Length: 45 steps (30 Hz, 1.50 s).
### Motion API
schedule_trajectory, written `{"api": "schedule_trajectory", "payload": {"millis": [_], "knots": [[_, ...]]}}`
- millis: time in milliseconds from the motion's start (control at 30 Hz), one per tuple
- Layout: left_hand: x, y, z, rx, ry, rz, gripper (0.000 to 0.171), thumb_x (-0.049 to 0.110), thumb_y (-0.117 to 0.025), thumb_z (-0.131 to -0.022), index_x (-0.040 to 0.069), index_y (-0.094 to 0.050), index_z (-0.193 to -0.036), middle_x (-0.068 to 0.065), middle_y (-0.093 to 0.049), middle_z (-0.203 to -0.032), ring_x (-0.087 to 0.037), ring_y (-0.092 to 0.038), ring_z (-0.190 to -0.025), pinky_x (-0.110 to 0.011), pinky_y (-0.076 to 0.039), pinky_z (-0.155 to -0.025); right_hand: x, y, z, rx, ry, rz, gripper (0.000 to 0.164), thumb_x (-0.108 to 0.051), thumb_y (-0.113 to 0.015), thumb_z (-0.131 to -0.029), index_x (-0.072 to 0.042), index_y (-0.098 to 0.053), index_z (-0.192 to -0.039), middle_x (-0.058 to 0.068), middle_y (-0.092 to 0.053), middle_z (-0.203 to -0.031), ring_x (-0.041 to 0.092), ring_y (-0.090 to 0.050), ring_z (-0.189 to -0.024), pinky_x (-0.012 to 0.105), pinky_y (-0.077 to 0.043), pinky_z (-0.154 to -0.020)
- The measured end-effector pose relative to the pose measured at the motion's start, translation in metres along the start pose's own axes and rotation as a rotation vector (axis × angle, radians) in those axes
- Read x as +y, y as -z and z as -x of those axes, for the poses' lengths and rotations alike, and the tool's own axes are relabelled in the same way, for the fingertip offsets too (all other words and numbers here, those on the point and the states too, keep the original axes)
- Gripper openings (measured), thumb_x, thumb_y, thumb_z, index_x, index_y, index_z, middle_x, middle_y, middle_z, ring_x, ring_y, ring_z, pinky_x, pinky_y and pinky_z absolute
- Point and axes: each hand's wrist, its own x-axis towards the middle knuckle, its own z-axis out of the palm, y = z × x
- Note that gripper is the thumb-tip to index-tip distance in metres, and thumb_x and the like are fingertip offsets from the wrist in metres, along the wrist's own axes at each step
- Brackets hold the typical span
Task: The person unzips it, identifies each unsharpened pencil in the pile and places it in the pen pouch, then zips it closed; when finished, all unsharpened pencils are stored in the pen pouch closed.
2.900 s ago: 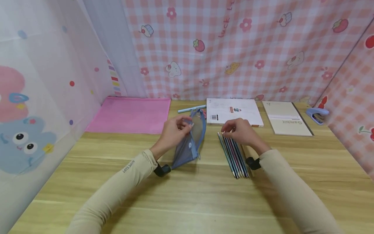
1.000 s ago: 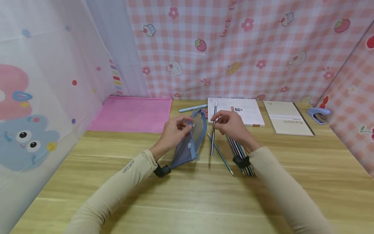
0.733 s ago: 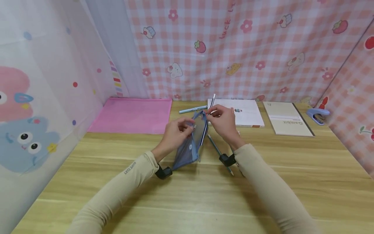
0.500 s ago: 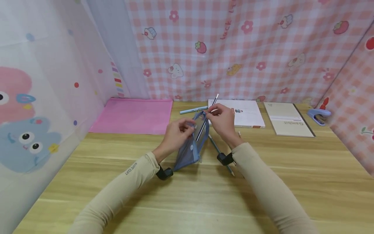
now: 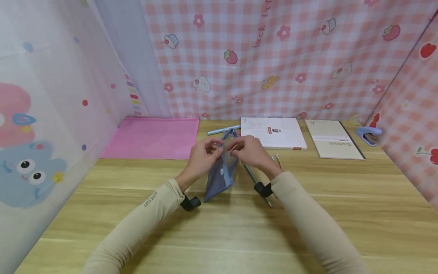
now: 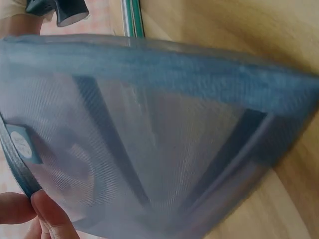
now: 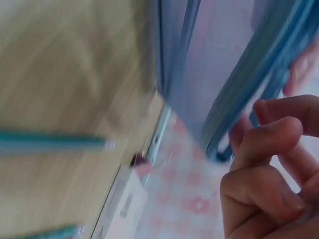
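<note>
In the head view my left hand (image 5: 202, 160) pinches the rim of a blue mesh zip pouch (image 5: 216, 180), standing on the table with its mouth open to the right. The left wrist view shows thumb and finger on the zip edge of the pouch (image 6: 169, 164); dark bands show through the mesh. My right hand (image 5: 251, 154) is at the mouth, fingers loosely bent, no pencil visible in them. A teal pencil (image 5: 251, 173) lies slanted right of the pouch. More pencils (image 5: 279, 161) are mostly hidden behind the right forearm.
A pink folder (image 5: 154, 139) lies back left. Along the back are a light blue pen (image 5: 219, 130), a white book (image 5: 273, 133), a beige notebook (image 5: 335, 140) and a purple stapler-like tool (image 5: 368, 135). Patterned curtains (image 5: 273, 57) enclose the table.
My right hand has taken a dark striped pencil from the bundle and lowered it into the pouch; it no longer shows in my fingers. The teal pencil has shifted left. The left hand stays put.
</note>
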Motion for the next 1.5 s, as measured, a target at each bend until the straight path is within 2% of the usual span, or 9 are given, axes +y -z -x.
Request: {"api": "schedule_trajectory", "payload": {"millis": [133,300,367,533,667,967,1233,1400,1500], "knots": [[0.001,0.002,0.000,0.015,0.003,0.021,0.021,0.006,-0.062,-0.096,0.006,-0.068,-0.116,-0.026,-0.071,-0.098,-0.014,-0.067,-0.071,-0.051,-0.062,-0.075,0.016,0.017,0.008,0.024,-0.016,-0.020,0.014,-0.012,-0.063,-0.094,-0.008,-0.073,-0.104,0.014,-0.075,-0.102,0.020,-0.066,-0.069,0.026,-0.054,-0.058],[0.003,0.004,-0.001,0.010,-0.011,0.031,0.020,0.006,-0.062,-0.095,0.005,-0.068,-0.115,-0.025,-0.072,-0.097,-0.011,-0.066,-0.070,-0.051,-0.062,-0.076,0.046,0.041,0.023,0.004,-0.001,0.071,0.013,-0.009,-0.064,-0.093,-0.007,-0.073,-0.101,0.013,-0.075,-0.095,0.022,-0.068,-0.078,0.026,-0.052,-0.064],[0.003,0.004,-0.002,0.008,-0.014,0.036,0.020,0.006,-0.062,-0.095,0.005,-0.068,-0.114,-0.023,-0.072,-0.096,-0.011,-0.066,-0.071,-0.050,-0.063,-0.076,0.058,0.048,0.029,-0.029,0.006,0.131,0.013,-0.009,-0.065,-0.092,-0.006,-0.073,-0.102,0.011,-0.075,-0.092,0.022,-0.067,-0.081,0.027,-0.051,-0.066],[0.001,0.005,-0.002,-0.003,-0.018,0.034,0.019,0.005,-0.063,-0.095,0.004,-0.068,-0.113,-0.023,-0.072,-0.095,-0.011,-0.066,-0.071,-0.048,-0.063,-0.075,0.082,0.058,0.046,-0.177,0.036,0.275,0.008,-0.007,-0.070,-0.090,-0.006,-0.073,-0.097,0.006,-0.072,-0.088,0.014,-0.063,-0.079,0.028,-0.052,-0.069],[0.000,0.004,-0.002,-0.026,-0.023,0.031,0.018,0.006,-0.062,-0.095,0.004,-0.067,-0.112,-0.027,-0.071,-0.097,-0.011,-0.065,-0.071,-0.047,-0.063,-0.075,0.094,0.058,0.056,-0.207,0.056,0.333,0.004,-0.003,-0.073,-0.087,-0.006,-0.073,-0.090,0.005,-0.071,-0.084,0.012,-0.061,-0.076,0.027,-0.053,-0.068],[-0.002,0.003,0.002,-0.020,-0.028,0.022,0.018,0.004,-0.063,-0.095,0.004,-0.068,-0.112,-0.024,-0.072,-0.093,-0.011,-0.064,-0.069,-0.031,-0.062,-0.067,0.099,0.052,0.055,-0.200,0.037,0.406,0.009,-0.004,-0.076,-0.084,-0.011,-0.070,-0.083,0.001,-0.066,-0.077,0.012,-0.056,-0.072,0.026,-0.049,-0.066],[-0.004,0.004,0.002,-0.020,-0.034,0.022,0.019,0.005,-0.062,-0.095,0.004,-0.068,-0.113,-0.023,-0.071,-0.092,-0.022,-0.067,-0.072,-0.038,-0.062,-0.068,0.096,0.047,0.052,-0.158,0.040,0.388,0.007,-0.002,-0.072,-0.085,-0.007,-0.068,-0.088,0.003,-0.066,-0.076,0.012,-0.057,-0.069,0.025,-0.048,-0.061],[-0.006,0.003,0.002,-0.021,-0.030,0.022,0.018,0.005,-0.063,-0.095,0.004,-0.068,-0.113,-0.020,-0.071,-0.090,-0.017,-0.065,-0.071,-0.035,-0.062,-0.067,0.097,0.049,0.054,-0.132,0.054,0.417,0.008,-0.001,-0.073,-0.083,-0.007,-0.068,-0.085,0.002,-0.068,-0.076,0.011,-0.059,-0.070,0.027,-0.050,-0.065],[-0.006,0.003,0.002,-0.017,-0.024,0.024,0.018,0.005,-0.063,-0.095,0.005,-0.068,-0.112,-0.017,-0.071,-0.089,-0.013,-0.064,-0.070,-0.032,-0.061,-0.066,0.097,0.049,0.054,-0.117,0.077,0.428,0.008,0.000,-0.070,-0.083,-0.008,-0.068,-0.083,0.001,-0.066,-0.073,0.011,-0.056,-0.068,0.026,-0.047,-0.062]]}}
